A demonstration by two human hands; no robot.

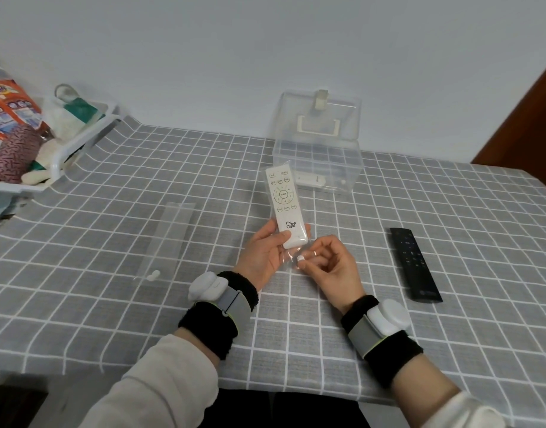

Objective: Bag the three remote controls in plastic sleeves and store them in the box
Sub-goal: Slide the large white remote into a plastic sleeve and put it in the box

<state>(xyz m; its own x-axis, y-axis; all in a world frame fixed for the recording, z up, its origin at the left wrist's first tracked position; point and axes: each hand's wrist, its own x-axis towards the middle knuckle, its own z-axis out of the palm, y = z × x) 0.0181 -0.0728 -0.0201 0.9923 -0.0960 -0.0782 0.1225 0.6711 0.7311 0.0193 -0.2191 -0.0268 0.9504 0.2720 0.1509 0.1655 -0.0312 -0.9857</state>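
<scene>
Left hand (265, 254): fingers curled round the white remote (284, 205), sheathed in its plastic sleeve (289, 257), mid-table (111, 304).
Right hand (330, 267): pinches the sleeve's white slider (301, 258) at its near edge.
Black remote (415, 264): lies to the right, well apart.
Box (321, 162): open, just behind.
Spare sleeve (169, 236): flat, on the left.

White basket (89, 134) of clutter at grey checked tablecloth's (111, 211) left edge
</scene>
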